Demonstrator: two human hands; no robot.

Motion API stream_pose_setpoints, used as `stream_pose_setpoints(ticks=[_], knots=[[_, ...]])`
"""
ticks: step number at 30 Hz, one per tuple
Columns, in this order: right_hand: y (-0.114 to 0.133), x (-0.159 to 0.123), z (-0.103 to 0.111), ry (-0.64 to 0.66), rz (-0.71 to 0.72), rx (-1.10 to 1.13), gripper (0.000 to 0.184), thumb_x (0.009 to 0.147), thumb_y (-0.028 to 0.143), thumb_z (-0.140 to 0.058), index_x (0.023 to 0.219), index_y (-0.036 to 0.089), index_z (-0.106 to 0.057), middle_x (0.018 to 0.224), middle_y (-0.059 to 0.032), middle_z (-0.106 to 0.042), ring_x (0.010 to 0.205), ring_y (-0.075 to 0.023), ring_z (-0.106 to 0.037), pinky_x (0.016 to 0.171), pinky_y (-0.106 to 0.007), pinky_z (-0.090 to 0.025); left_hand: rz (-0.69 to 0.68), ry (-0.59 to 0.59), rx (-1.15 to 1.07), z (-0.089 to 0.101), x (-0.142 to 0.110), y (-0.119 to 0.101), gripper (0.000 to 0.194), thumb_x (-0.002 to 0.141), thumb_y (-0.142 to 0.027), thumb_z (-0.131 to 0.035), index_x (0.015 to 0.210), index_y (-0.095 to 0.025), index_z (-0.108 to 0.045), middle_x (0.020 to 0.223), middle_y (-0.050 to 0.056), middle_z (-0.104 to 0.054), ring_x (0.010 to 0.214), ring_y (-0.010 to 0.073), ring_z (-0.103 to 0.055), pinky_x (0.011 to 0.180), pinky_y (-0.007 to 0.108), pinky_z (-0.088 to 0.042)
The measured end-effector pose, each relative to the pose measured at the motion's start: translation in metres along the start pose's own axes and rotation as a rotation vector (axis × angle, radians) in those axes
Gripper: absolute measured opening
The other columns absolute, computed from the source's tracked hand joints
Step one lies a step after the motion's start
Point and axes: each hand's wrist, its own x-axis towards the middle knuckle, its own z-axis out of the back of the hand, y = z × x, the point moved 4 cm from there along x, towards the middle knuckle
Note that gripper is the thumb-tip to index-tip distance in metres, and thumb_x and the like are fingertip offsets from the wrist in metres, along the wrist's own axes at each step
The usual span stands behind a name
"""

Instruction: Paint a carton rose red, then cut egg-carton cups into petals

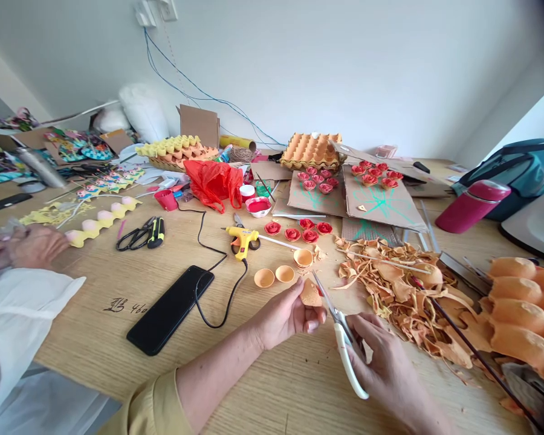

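Note:
Between the fingers of my left hand (pixel 290 314) is an orange egg carton cup (pixel 311 294), its rounded side facing me. White-handled scissors (pixel 344 341) are gripped in my right hand (pixel 381 356), their blades pointing up beside the cup's right edge. Whether the blades touch the cup I cannot tell. Just beyond my left hand stand a few trimmed cups: one orange cup (pixel 264 278) at the left, another cup (pixel 284 273) beside it, and a third cup (pixel 303 258) farther back. Red paper roses (pixel 306 224) sit behind them.
Carton scraps (pixel 390 278) are heaped at right, near an orange egg tray (pixel 521 302). A yellow glue gun (pixel 242 240) with its cord and a black phone (pixel 170 310) lie left of centre. A co-worker's hand (pixel 36 244) is at far left. A pink bottle (pixel 474 205) leans at right.

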Motion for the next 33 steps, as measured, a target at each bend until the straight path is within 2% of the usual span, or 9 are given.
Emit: stream_pose_setpoints(ticks=[7, 13, 17, 24, 33], knots=[[0.0069, 0.0036, 0.0024, 0.000, 0.051, -0.076, 0.011, 0.089, 0.026, -0.060, 0.086, 0.024, -0.049, 0.082, -0.0018, -0.059, 0.079, -0.0211, -0.053, 0.076, -0.037, -0.043, -0.065, -0.032, 0.098, -0.0047, -0.0018, -0.0012, 0.057, 0.084, -0.068, -0.062, 0.101, -0.013, -0.067, 0.076, 0.005, -0.066, 0.065, 0.0121, -0.057, 0.055, 0.021, -0.039], [0.0052, 0.0031, 0.0035, -0.034, 0.080, -0.182, 0.017, 0.084, 0.024, -0.063, 0.089, 0.023, -0.047, 0.081, 0.0003, -0.057, 0.074, -0.0191, -0.051, 0.086, -0.043, -0.040, -0.183, -0.054, 0.255, -0.0059, -0.0033, -0.0025, 0.055, 0.089, -0.067, -0.057, 0.102, -0.014, -0.064, 0.077, 0.004, -0.064, 0.062, 0.0099, -0.053, 0.058, 0.022, -0.038], [0.0049, 0.0037, 0.0050, -0.059, 0.094, -0.239, 0.019, 0.082, 0.025, -0.064, 0.091, 0.023, -0.048, 0.084, 0.0000, -0.057, 0.077, -0.0197, -0.052, 0.092, -0.045, -0.038, -0.239, -0.026, 0.380, -0.0061, -0.0045, -0.0013, 0.052, 0.093, -0.064, -0.051, 0.104, -0.015, -0.062, 0.081, 0.004, -0.064, 0.064, 0.0102, -0.053, 0.062, 0.024, -0.040], [0.0070, 0.0043, 0.0072, -0.100, 0.104, -0.284, 0.021, 0.081, 0.027, -0.063, 0.096, 0.024, -0.049, 0.088, -0.0011, -0.058, 0.083, -0.0215, -0.056, 0.099, -0.047, -0.036, -0.232, -0.048, 0.318, -0.0083, -0.0046, 0.0004, 0.058, 0.089, -0.070, -0.052, 0.100, -0.013, -0.063, 0.080, 0.005, -0.065, 0.063, 0.0106, -0.052, 0.060, 0.025, -0.038], [0.0083, 0.0033, 0.0073, -0.091, 0.160, -0.282, 0.022, 0.082, 0.026, -0.064, 0.082, 0.024, -0.041, 0.073, 0.0043, -0.052, 0.068, -0.0163, -0.051, 0.094, -0.044, -0.037, -0.230, -0.015, 0.316, -0.0095, -0.0044, 0.0021, 0.059, 0.089, -0.070, -0.051, 0.101, -0.014, -0.062, 0.081, 0.006, -0.065, 0.067, 0.0123, -0.054, 0.061, 0.025, -0.038]])
